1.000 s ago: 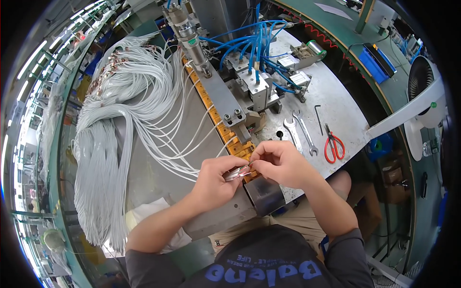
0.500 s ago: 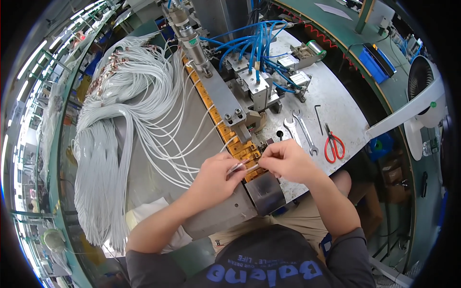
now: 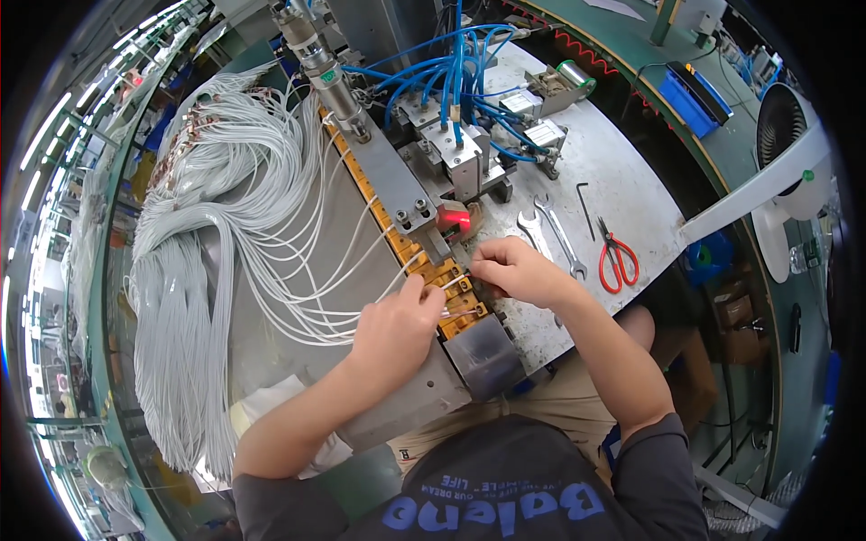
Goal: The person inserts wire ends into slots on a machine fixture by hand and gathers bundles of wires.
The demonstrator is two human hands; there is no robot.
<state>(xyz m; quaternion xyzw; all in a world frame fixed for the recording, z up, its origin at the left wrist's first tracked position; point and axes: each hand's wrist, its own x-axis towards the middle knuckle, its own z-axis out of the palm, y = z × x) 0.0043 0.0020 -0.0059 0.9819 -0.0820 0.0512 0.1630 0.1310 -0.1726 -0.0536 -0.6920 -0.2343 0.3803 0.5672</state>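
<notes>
My left hand (image 3: 397, 323) is closed at the left side of the yellow slotted rail (image 3: 361, 180), with a white cable (image 3: 454, 281) in its fingers. The short cable end lies across the rail's near part, pointing to the right. At that end my right hand (image 3: 516, 270) is pinched, its fingertips touching or just beside the cable tip; the exact contact is hidden. Other white cables (image 3: 302, 296) run from slots in the rail toward the left. Just beyond my fingers, the metal press bar (image 3: 388, 167) stands over the rail.
A big bundle of white cables (image 3: 185, 338) covers the left of the metal table. Pneumatic blocks with blue hoses (image 3: 442, 77) stand behind. To the right lie wrenches (image 3: 561, 236), a hex key (image 3: 586, 210) and red-handled scissors (image 3: 619, 261). A white fan (image 3: 783, 149) stands far right.
Both hands have moved a little farther along the rail, away from my body, with the cable. A red glow now shows on the machine by the press bar. The whole view has shifted slightly.
</notes>
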